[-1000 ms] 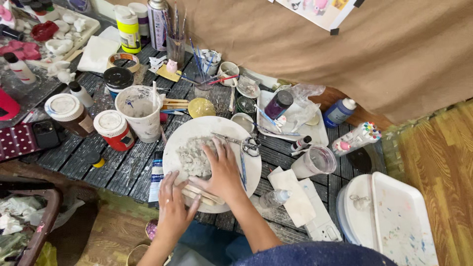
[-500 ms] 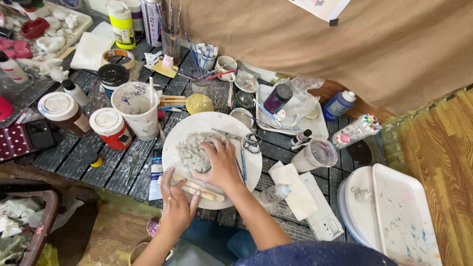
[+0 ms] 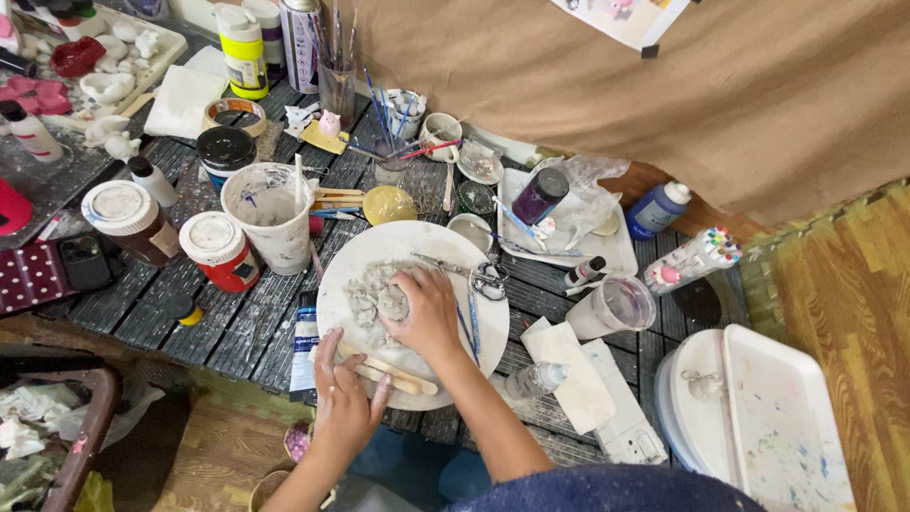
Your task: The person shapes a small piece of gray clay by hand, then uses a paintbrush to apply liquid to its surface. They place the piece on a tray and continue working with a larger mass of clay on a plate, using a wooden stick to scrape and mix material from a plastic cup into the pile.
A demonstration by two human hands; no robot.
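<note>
Head view, looking down on cluttered dark slatted tabletop [image 3: 142, 313].

R hand [image 3: 427, 313]: palm down on grey clay [image 3: 374, 299], fingers curled over the lump's right side, pressing it; closed loosely around clay, not a full fist. Clay sits left of centre on round white plate [image 3: 379, 246], crumbly bits spread around it.

L hand [image 3: 343, 403]: flat, fingers spread, at plate's near rim; fingertips rest on/by wooden sticks [image 3: 398, 372] lying across plate's near edge. Holds nothing that I can make out (grip on sticks: cannot tell).

On plate, right of R hand: scissors [image 3: 479, 275] and a blue brush [image 3: 472, 327], both touching plate surface.

Around plate:
- white cup [image 3: 265, 213], paint-smeared, just left of plate, stick standing in it
- red jar [image 3: 220, 251] w/ white lid, beside cup
- brown jar [image 3: 128, 218], farther left
- yellow bowl [image 3: 389, 204], just behind plate
- purple bottle [image 3: 538, 196] on white tray, back right
- clear cup [image 3: 616, 305], right of plate
- tissue [image 3: 569, 365], near right, beside small clear bottle [image 3: 536, 379]
- white bin [image 3: 777, 417], well apart, far right on the floor side
</note>
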